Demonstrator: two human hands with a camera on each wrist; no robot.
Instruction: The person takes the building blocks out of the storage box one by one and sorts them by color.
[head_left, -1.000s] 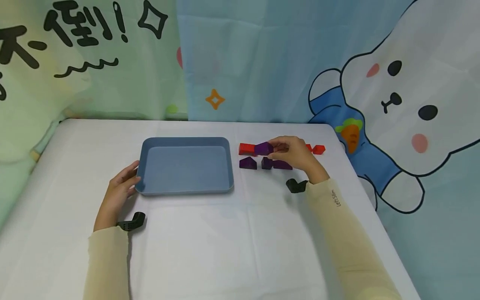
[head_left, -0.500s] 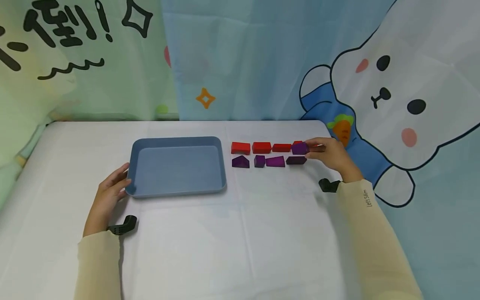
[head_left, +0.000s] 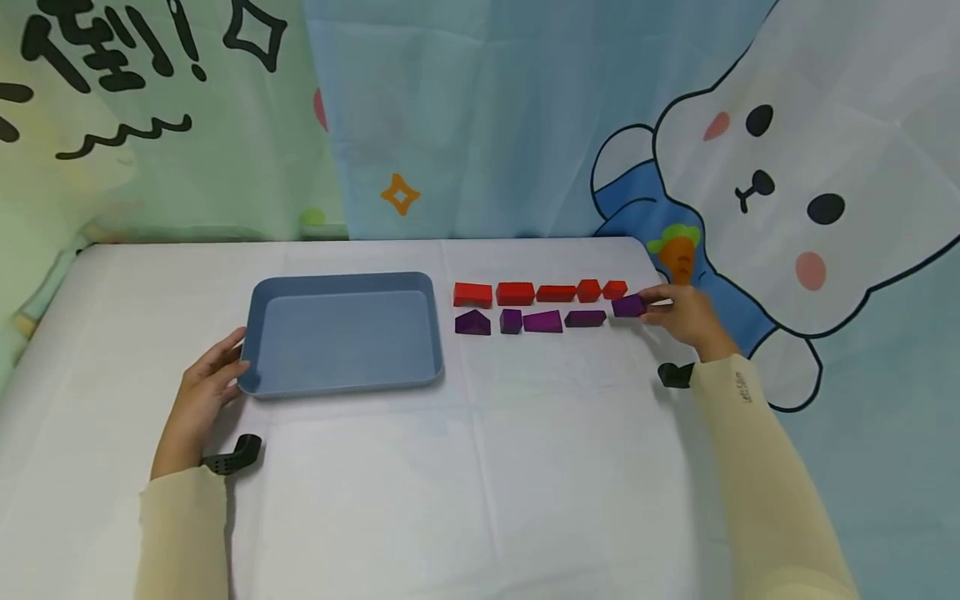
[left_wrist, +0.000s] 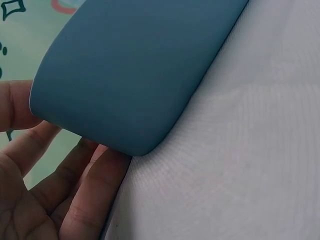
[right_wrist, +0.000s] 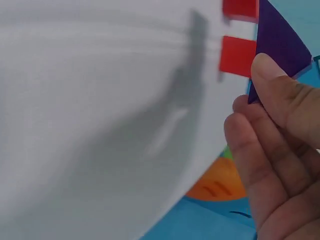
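Note:
My left hand is at the left side of a blue-grey tray, with its thumb over the rim and its other fingers against the outer wall. In the left wrist view, the thumb passes behind the tray wall and the fingers lie under its corner. My right hand pinches a purple block between thumb and fingertips, at the right end of a purple row. In the right wrist view, this angular block is partly covered by the thumb; I cannot tell whether it touches the table.
A row of several red blocks lies behind a row of several purple blocks, right of the tray. The white table ends at a printed cloth backdrop behind and on the right.
My right hand has carried the purple block to the right, past the red blocks, and lowered it toward the purple row's end. The left hand stays at the tray; the head view has shifted.

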